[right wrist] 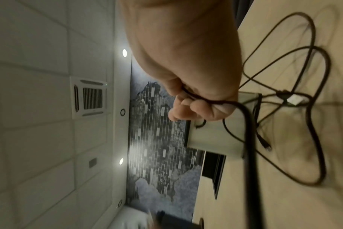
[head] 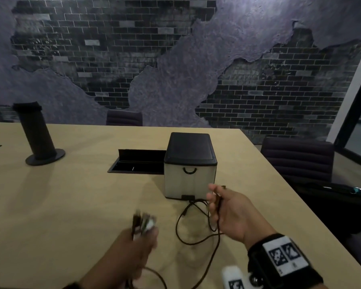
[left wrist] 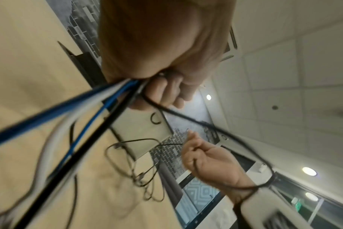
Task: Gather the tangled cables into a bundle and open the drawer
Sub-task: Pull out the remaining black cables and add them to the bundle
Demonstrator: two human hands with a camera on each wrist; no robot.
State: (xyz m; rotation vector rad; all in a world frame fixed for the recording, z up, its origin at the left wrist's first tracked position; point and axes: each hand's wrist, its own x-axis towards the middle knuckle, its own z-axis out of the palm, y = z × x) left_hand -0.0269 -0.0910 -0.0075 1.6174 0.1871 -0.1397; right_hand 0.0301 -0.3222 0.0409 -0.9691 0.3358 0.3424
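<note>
A: Left hand (head: 133,249)?
B: Fisted round blue, white, black cables (left wrist: 100,99).
A: Right hand (head: 231,213)?
B: Pinching black cable (head: 196,232), loops trailing below. Drawer (head: 189,181) just beyond fingertips, closed.

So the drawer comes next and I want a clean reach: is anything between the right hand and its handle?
Nothing solid: the handle faces the right hand unobstructed. But that hand grips a black cable, looped on the table before the drawer.
</note>
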